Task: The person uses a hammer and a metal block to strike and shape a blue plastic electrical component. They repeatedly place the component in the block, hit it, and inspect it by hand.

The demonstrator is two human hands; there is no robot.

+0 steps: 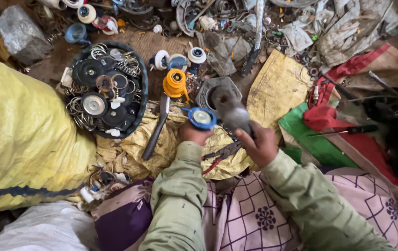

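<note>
Near centre, left hand [194,134] grips a blue-rimmed round part [202,118], fingers hidden beneath; right hand [258,145] clasps a blurred grey hammer [230,109].

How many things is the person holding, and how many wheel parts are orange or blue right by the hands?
Held blue wheel part in left hand: 1
Held grey hammer in right hand: 1
Orange wheel part: 1
Total: 3

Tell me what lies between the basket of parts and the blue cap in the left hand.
In the head view, a dark metal bar on crumpled yellow sheet lies between basket and blue cap.
</note>
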